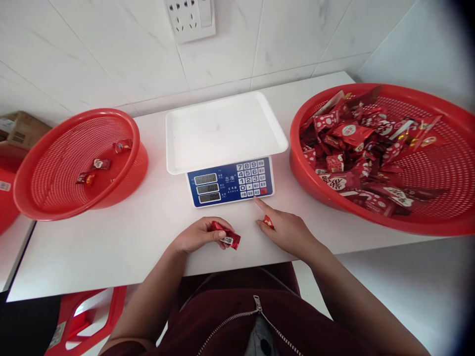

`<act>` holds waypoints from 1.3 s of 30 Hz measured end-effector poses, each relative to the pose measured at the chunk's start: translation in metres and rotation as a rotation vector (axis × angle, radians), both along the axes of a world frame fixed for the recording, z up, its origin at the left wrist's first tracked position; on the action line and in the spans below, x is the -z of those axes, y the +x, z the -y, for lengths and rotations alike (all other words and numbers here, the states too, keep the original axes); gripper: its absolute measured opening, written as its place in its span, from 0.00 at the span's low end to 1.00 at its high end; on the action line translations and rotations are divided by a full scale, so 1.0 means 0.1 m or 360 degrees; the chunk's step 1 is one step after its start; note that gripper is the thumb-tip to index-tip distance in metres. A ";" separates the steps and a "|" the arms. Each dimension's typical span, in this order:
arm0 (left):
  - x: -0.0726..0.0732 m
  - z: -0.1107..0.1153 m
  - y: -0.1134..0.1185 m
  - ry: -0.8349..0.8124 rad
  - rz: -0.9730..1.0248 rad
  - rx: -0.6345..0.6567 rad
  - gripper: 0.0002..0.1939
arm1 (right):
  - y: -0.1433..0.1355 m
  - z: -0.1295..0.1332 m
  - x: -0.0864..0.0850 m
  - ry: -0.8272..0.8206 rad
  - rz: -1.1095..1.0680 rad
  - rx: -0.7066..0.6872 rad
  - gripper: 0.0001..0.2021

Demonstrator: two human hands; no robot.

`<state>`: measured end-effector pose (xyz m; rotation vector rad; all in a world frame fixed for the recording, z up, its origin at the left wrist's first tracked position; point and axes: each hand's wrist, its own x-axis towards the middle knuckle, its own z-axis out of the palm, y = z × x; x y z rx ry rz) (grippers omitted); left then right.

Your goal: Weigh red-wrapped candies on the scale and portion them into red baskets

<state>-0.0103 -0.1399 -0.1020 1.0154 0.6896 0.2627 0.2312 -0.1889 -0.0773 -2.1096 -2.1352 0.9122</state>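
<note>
My left hand [206,235] is closed round a red candy packet [233,240] above the front of the table. My right hand [284,228] has its index finger stretched to the lower edge of the keypad on the blue and white scale [230,185], while a small red candy [267,222] sits in its curled fingers. Nothing lies on the scale's white tray [222,131]. Digits show faintly on its three displays. A red basket [319,190] at the right holds many red packets, and a red basket [126,185] at the left holds several.
A white table [148,252] carries the scale and baskets. Behind it is a tiled wall with a socket panel [191,19]. A cardboard box [27,133] is at the far left, and a red stool [118,304] stands below the table's front edge.
</note>
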 end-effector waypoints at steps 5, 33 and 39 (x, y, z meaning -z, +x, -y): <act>-0.01 0.00 0.01 0.0015 0.0023 0.0016 0.17 | -0.02 -0.02 -0.01 0.0023 -0.0015 -0.0024 0.29; 0.02 0.01 -0.01 0.0043 -0.0039 0.0030 0.18 | 0.04 -0.10 -0.09 0.0115 0.0022 0.0143 0.30; -0.02 0.01 0.01 0.0038 -0.0064 0.0029 0.17 | 0.04 -0.15 -0.08 0.0128 0.0077 0.0144 0.31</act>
